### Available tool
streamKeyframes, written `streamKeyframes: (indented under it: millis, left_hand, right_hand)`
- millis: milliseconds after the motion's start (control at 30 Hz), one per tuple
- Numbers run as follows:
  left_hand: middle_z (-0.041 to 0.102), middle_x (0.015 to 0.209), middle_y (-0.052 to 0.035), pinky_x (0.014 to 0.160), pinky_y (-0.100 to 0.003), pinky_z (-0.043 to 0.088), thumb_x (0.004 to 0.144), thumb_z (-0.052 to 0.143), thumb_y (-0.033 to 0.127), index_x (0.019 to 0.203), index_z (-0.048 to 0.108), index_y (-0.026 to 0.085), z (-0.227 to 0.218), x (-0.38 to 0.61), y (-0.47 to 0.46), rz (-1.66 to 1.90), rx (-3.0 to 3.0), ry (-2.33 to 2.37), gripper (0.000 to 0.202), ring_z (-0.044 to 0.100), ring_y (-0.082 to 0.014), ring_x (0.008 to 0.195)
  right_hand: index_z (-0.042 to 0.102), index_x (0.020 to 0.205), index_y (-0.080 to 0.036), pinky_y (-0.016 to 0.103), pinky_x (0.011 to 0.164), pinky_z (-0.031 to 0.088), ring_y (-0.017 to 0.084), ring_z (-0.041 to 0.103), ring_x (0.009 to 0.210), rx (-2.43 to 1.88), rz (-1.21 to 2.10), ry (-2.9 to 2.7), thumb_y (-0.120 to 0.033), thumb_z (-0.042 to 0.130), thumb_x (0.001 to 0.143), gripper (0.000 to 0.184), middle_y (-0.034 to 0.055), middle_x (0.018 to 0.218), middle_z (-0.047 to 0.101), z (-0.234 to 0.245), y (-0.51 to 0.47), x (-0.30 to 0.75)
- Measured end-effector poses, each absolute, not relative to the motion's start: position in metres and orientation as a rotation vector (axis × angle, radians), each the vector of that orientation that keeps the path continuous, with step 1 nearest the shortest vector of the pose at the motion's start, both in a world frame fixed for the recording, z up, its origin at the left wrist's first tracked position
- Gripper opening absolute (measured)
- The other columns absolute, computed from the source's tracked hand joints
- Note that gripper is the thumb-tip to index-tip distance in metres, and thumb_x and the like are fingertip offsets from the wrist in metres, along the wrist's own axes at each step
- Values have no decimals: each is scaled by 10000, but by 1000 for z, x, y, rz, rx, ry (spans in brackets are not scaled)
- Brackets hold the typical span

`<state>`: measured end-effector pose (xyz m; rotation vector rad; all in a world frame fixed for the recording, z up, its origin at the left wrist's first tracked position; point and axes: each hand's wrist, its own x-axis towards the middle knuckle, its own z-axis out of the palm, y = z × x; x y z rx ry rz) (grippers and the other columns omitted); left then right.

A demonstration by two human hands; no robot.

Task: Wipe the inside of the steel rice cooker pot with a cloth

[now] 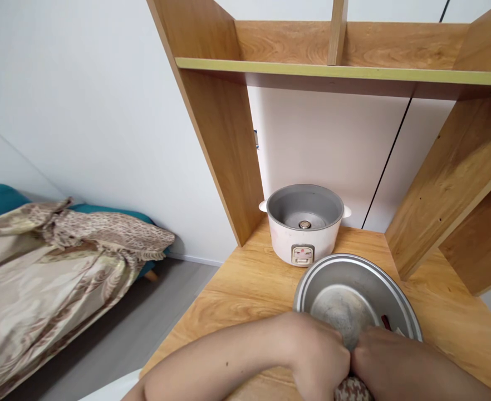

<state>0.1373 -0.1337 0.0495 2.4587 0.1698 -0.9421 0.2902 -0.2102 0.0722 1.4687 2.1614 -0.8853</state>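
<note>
Both my hands meet at the near rim of a round metal inner pot (356,278) held tilted over the wooden desk (237,289). My left hand (318,353) is closed over the rim, fingers curled. My right hand (385,359) is pressed against it on the right, also closed on the pot's edge. A patterned cloth (352,389) peeks out below the two hands. Behind the pot stands a white rice cooker body (304,225), open and without its pot, its heating plate showing. A small red thing (385,322) shows by the pot near my right hand.
The desk sits inside a wooden shelf unit (224,139) with side panels left and right and a shelf overhead. On the left is a bed (40,267) with a patterned blanket, and grey floor (116,334) lies between bed and desk. A white curved edge (112,387) shows at the bottom.
</note>
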Motion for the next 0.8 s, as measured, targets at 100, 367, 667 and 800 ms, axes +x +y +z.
streamKeyframes:
  millis: [100, 367, 667, 800]
  left_hand:
    - [407, 401, 5, 543, -360, 480, 625, 859, 450, 398, 297, 288, 52, 138, -134, -927, 2442, 174, 628, 470, -197, 488]
    - [420, 387, 10, 510, -354, 451, 617, 858, 418, 379, 313, 283, 40, 136, -131, -803, 2450, 139, 611, 457, -186, 450]
    - [551, 482, -34, 594, -368, 509, 648, 803, 454, 436, 370, 282, 41, 135, -131, -853, 2490, 128, 512, 557, -218, 562]
    - [533, 469, -26, 583, -367, 501, 645, 817, 447, 445, 354, 282, 45, 135, -132, -880, 2472, 139, 531, 543, -214, 541]
  right_hand:
    - [907, 1056, -224, 385, 705, 565, 368, 812, 947, 1449, -851, 2187, -435, 716, 831, 363, 167, 1056, 873, 66, -210, 292]
    - [903, 1057, -158, 433, 810, 584, 419, 821, 979, 1360, -806, 2216, -483, 693, 848, 440, 211, 1063, 870, 67, -210, 289]
    - [874, 1141, -185, 457, 788, 575, 442, 808, 1063, 1416, -863, 2163, -421, 634, 892, 418, 216, 1186, 857, 65, -211, 290]
    - [885, 1121, -196, 425, 750, 573, 414, 806, 1043, 1423, -856, 2142, -456, 645, 896, 419, 198, 1161, 861, 64, -210, 292]
